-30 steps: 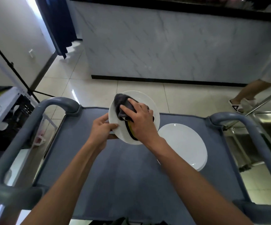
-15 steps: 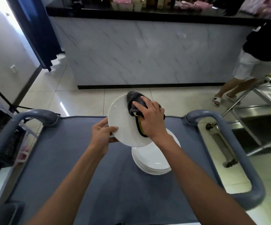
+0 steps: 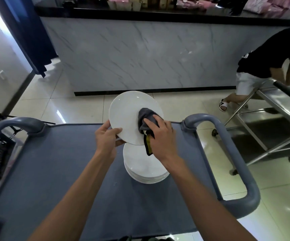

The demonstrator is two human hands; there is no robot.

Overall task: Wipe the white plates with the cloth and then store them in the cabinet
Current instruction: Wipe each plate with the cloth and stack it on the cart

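Now the left hand (image 3: pixel 106 139) grips the tilted white plate (image 3: pixel 129 117) by its lower-left rim above the cart (image 3: pixel 53 171); the right hand (image 3: pixel 160 134) presses the grey cloth (image 3: pixel 145 115) onto it, over the plate stack (image 3: pixel 145 166)

Cart top (image 3: pixel 53 171): open surface along left and near edges; plate stack (image 3: pixel 145 168) right of centre; raised handles (image 3: pixel 236 171) bar both side edges.

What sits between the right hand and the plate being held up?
In the head view, the dark grey cloth lies bunched between the right hand and the face of the raised white plate; the left hand grips the plate's near rim.
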